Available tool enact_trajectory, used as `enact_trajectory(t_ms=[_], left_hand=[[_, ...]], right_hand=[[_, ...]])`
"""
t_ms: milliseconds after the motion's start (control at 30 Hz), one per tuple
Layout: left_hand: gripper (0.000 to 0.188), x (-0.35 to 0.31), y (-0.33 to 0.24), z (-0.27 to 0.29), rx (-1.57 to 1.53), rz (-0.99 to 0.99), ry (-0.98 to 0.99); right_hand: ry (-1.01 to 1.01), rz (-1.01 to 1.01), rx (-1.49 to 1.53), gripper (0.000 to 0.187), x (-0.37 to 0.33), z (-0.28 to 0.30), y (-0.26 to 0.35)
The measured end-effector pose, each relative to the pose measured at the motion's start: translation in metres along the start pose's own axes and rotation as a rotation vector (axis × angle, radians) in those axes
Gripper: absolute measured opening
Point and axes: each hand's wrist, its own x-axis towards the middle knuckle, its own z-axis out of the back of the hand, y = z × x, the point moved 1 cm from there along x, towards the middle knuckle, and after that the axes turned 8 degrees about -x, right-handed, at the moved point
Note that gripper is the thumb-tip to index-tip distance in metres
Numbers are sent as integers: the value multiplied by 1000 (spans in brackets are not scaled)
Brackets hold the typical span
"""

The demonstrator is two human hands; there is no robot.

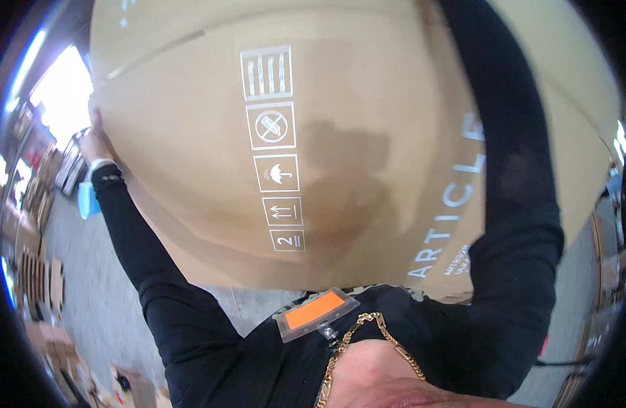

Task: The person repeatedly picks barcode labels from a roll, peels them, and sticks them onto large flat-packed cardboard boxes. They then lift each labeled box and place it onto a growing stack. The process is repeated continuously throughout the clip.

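A very large brown cardboard box (353,88) fills most of the head view, right up against my chest. White printed handling symbols and lettering run along its face. My left hand (94,144) grips the box's left edge, with the thumb showing along that side and the other fingers mostly hidden. A pale band circles that wrist below the black sleeve. My right arm (513,129), in a black sleeve, reaches up across the right part of the box. Its hand lies beyond the top of the picture. A light blue item (88,200) hangs below my left hand; its kind is unclear.
Grey concrete floor (98,279) shows at the left and lower right. Stacked wooden pallets (35,279) and cardboard cartons (51,336) line the left side. Bright daylight enters through an opening (64,92) at the upper left. More stacks (608,272) stand along the right rim.
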Motion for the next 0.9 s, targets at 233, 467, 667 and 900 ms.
enact_trajectory(t_ms=[233, 467, 667, 900], left_hand=[[88, 16, 148, -104, 977, 170, -217], [83, -69, 164, -106, 1303, 304, 335], [67, -260, 212, -233, 670, 17, 1181], [68, -683, 135, -300, -42, -433, 2018]], right_hand=[[706, 44, 195, 78, -202, -125, -45], [1363, -617, -231, 87, -565, 110, -36], [1113, -1182, -341, 84, -646, 221, 6], [1051, -1173, -271, 77, -661, 214, 0]])
